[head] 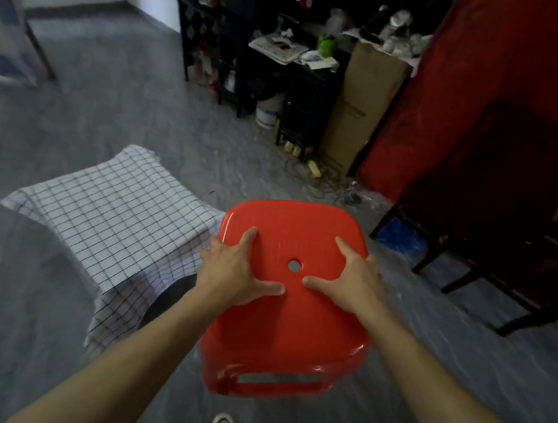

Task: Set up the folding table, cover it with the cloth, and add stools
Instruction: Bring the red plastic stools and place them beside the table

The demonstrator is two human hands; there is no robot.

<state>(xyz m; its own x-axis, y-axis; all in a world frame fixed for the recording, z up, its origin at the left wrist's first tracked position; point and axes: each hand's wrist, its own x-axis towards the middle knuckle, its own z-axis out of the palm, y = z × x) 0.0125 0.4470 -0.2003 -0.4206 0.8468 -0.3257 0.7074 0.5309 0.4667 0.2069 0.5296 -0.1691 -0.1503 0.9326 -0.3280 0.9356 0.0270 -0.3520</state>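
Both arms reach out front, left grip (230,268) and right grip (356,278) clamped on the side edges of the stool (285,332), held tilted just beside the draped cloth (106,207), and it looks light, stiff, slick plastic, so rims seem safest.

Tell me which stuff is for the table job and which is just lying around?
For the job: red plastic stool, gripped by left hand and right hand; white checked cloth.
Lying about: tall brown cardboard box; white plastic bucket; dark wooden chair.
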